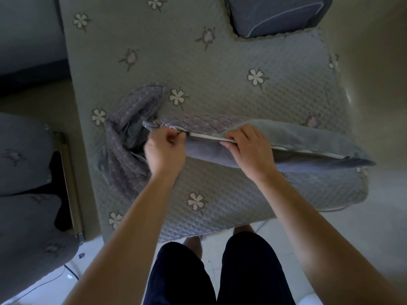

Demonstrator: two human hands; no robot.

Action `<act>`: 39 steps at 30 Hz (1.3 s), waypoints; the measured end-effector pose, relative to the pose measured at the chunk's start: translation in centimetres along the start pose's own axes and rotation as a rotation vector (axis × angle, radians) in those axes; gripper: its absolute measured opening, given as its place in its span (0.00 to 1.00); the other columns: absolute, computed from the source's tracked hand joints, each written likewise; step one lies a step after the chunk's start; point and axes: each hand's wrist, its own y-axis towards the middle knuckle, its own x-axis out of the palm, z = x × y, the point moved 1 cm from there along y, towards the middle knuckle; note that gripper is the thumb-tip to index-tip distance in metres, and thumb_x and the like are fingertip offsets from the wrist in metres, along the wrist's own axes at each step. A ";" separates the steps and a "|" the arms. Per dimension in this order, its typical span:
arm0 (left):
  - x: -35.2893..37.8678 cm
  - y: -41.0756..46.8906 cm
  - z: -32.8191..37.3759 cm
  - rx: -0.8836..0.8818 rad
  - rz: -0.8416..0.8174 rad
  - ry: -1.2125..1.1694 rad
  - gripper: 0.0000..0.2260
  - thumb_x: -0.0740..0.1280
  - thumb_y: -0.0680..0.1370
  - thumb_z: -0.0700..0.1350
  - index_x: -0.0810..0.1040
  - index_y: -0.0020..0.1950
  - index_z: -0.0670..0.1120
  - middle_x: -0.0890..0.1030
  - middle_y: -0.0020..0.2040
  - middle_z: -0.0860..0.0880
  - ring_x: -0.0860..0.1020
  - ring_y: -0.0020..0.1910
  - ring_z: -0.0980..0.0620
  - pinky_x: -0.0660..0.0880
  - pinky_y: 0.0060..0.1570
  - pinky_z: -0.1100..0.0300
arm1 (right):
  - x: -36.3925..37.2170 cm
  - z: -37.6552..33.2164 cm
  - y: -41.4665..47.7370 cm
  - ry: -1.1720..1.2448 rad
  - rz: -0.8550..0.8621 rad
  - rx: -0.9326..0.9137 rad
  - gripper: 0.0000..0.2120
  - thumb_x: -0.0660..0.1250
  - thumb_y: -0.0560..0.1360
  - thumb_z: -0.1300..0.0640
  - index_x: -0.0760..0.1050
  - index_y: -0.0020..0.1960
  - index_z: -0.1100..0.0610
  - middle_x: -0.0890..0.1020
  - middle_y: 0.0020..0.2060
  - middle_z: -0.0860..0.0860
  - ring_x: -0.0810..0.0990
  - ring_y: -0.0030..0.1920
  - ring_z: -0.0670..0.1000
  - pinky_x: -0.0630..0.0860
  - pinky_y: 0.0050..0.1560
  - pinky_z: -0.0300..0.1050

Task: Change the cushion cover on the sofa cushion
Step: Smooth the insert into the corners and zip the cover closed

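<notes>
While L hand (164,149) pinches zip (209,137), cushion (297,134) lies gripped under R hand (250,149).

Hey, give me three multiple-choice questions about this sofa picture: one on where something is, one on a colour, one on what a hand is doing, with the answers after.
1. Where does the crumpled loose cover lie?
A) on the floor
B) on the sofa, left of the cushion being worked on
C) over the person's arm

2. What colour is the cushion's zip?
A) red
B) black
C) whitish

3. What is the left hand doing?
A) pinching at the zip's left end
B) lying flat on the sofa
C) hanging at the side

Answers:
1 B: it sits bunched on the quilted seat beside the cushion's left end.
2 C: a pale line runs along the cushion's edge.
3 A: thumb and fingers meet at the zip's end, while the right hand holds the cushion's edge further along.
</notes>
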 end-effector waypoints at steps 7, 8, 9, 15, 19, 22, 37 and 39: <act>-2.7 4.1 -3.2 -0.080 0.057 0.066 0.08 0.71 0.75 0.51 0.82 0.48 0.47 0.83 0.47 0.47 0.81 0.46 0.47 0.78 0.51 0.53 | -0.1 -0.5 0.4 -0.035 -0.052 -0.007 0.11 0.66 0.78 0.48 0.79 0.51 0.55 0.79 0.43 0.54 0.78 0.43 0.58 0.75 0.43 0.51; -2.4 3.9 -3.0 -0.081 0.060 0.046 0.08 0.71 0.75 0.51 0.82 0.47 0.48 0.83 0.47 0.47 0.81 0.46 0.48 0.78 0.52 0.53 | -0.1 -0.3 0.4 -0.045 -0.051 0.000 0.11 0.67 0.78 0.48 0.78 0.51 0.55 0.79 0.43 0.54 0.78 0.43 0.58 0.75 0.43 0.51; -2.0 3.6 -2.9 -0.094 0.057 0.016 0.07 0.71 0.75 0.51 0.80 0.46 0.48 0.83 0.46 0.48 0.81 0.46 0.48 0.78 0.52 0.52 | -0.3 0.0 0.4 -0.058 -0.053 0.013 0.11 0.67 0.78 0.47 0.78 0.51 0.55 0.78 0.43 0.54 0.78 0.43 0.58 0.75 0.43 0.52; 0.1 3.6 -2.7 -0.525 0.110 -0.449 0.28 0.74 0.66 0.65 0.70 0.50 0.44 0.80 0.49 0.46 0.82 0.45 0.49 0.82 0.41 0.50 | -2.2 2.0 -1.1 -0.177 -0.133 0.087 0.28 0.65 0.71 0.30 0.75 0.55 0.53 0.77 0.50 0.52 0.75 0.51 0.56 0.74 0.51 0.51; 2.0 4.5 -3.4 -0.687 0.071 -0.466 0.24 0.75 0.70 0.54 0.66 0.55 0.47 0.74 0.51 0.47 0.78 0.52 0.43 0.80 0.50 0.43 | -3.3 4.3 -2.8 -0.254 -0.160 0.106 0.26 0.64 0.73 0.33 0.78 0.57 0.53 0.79 0.49 0.54 0.77 0.49 0.59 0.76 0.48 0.53; 2.9 5.5 -1.2 -0.602 -0.014 -0.532 0.09 0.71 0.75 0.45 0.71 0.49 0.49 0.77 0.49 0.48 0.78 0.53 0.43 0.78 0.55 0.41 | -4.5 5.5 -2.1 -0.240 -0.094 0.065 0.19 0.57 0.78 0.43 0.81 0.52 0.55 0.79 0.40 0.57 0.79 0.37 0.62 0.79 0.34 0.53; 8.6 4.5 -9.2 -0.883 0.061 -0.903 0.14 0.62 0.80 0.38 0.75 0.65 0.45 0.80 0.62 0.43 0.79 0.60 0.41 0.80 0.53 0.47 | 3.2 6.8 -7.3 -0.119 -0.245 0.180 0.14 0.71 0.75 0.59 0.80 0.60 0.50 0.77 0.44 0.55 0.80 0.40 0.59 0.79 0.36 0.50; 9.9 3.3 -10.5 -0.905 0.040 -0.518 0.18 0.62 0.79 0.41 0.70 0.69 0.44 0.75 0.68 0.41 0.74 0.66 0.39 0.74 0.63 0.46 | 5.0 7.2 -8.6 -0.015 -0.483 0.198 0.16 0.67 0.78 0.60 0.78 0.64 0.50 0.78 0.52 0.54 0.81 0.48 0.57 0.79 0.45 0.51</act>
